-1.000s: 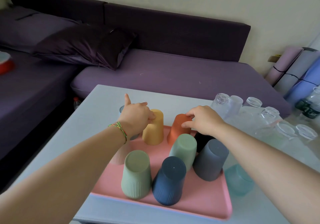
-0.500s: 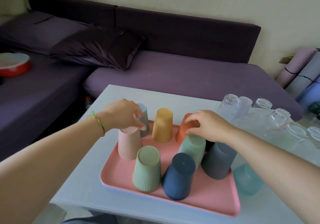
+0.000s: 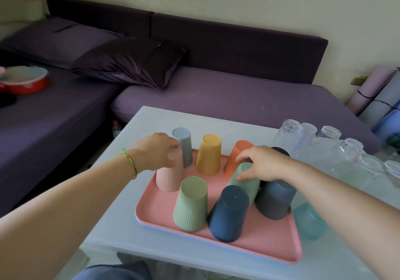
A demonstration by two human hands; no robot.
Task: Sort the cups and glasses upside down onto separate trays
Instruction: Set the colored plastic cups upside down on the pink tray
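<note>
Shifting off the orange cup (image 3: 234, 160), the right hand (image 3: 263, 163) is gripping the tilted mint cup (image 3: 246, 185). The left hand (image 3: 154, 152) is gripping the pink cup (image 3: 168, 180). Tight spacing is risking a knock to the navy cup (image 3: 229, 212).

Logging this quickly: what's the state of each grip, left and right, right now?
Left grip: holds the pink cup by its top.
Right grip: holds the mint cup by its top.

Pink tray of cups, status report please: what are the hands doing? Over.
Left hand grips pale pink ribbed plastic cup on pink tray. Right hand grips mint-green plastic cup. Navy plastic cup, dark grey plastic cup crowd it.
</note>
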